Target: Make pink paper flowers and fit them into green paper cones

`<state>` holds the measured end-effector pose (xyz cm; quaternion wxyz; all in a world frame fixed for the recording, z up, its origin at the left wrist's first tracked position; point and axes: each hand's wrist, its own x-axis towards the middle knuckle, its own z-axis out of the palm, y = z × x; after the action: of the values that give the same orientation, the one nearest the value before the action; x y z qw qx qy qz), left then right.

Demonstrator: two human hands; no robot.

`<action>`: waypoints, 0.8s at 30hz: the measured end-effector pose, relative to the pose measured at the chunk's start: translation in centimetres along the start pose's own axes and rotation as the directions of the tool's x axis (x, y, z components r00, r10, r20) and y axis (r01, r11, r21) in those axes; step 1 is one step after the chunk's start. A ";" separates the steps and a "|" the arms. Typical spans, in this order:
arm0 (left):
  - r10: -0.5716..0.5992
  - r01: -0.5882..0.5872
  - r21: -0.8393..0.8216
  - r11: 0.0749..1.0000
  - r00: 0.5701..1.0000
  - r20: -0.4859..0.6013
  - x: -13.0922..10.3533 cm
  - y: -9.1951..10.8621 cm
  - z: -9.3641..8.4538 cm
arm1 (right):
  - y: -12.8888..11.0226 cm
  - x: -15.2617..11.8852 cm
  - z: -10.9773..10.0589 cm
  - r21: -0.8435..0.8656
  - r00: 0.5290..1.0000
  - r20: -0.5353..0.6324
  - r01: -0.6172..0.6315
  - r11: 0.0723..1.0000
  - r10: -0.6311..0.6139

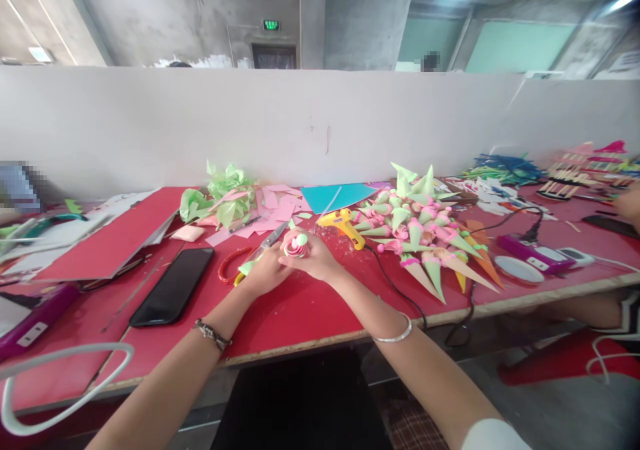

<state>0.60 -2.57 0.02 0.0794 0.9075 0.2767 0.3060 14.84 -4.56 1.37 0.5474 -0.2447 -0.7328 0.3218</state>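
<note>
A small paper ice cream cone [294,249] with a pink swirl and a pale green ball on top is held between my hands over the table. My right hand [316,258] wraps round it with the thumb near the swirl. From the other side, my left hand [267,269] closes on it; its fingertips are partly hidden. The cone's lower part is out of sight behind the fingers. Just beyond my left hand lie scissors [230,267] with red-orange handles. A yellow glue gun [343,225] rests right of my hands, beside a heap of finished-looking paper cones [420,227].
A black phone [173,287] lies at left, near a red board [113,233]. Pink paper pieces [273,213] and green crumpled paper [225,200] lie behind my hands. Purple power strips [535,253] and cords sit to either side. Another person's hand [627,207] shows at far right.
</note>
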 end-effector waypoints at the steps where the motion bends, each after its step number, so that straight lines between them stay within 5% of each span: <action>1: 0.001 -0.001 -0.016 1.000 1.000 0.003 0.0 0.0 0.0 | -0.1 0.0 0.0 0.001 1.000 0.006 -0.002 1.000 0.002; 17: 0.008 -0.009 -0.064 0.998 1.000 -0.007 0.0 0.1 0.0 | -0.4 0.0 -0.1 -0.043 0.999 0.040 0.001 0.999 0.001; 24: -0.066 0.065 -0.087 0.994 0.998 -0.016 0.0 -0.4 0.0 | -0.3 0.0 -0.1 -0.027 0.999 -0.041 0.026 0.999 -0.027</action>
<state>0.43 -2.27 -0.15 0.1257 0.8907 0.2936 0.3236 14.88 -4.75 1.64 0.5634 -0.2487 -0.7287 0.2996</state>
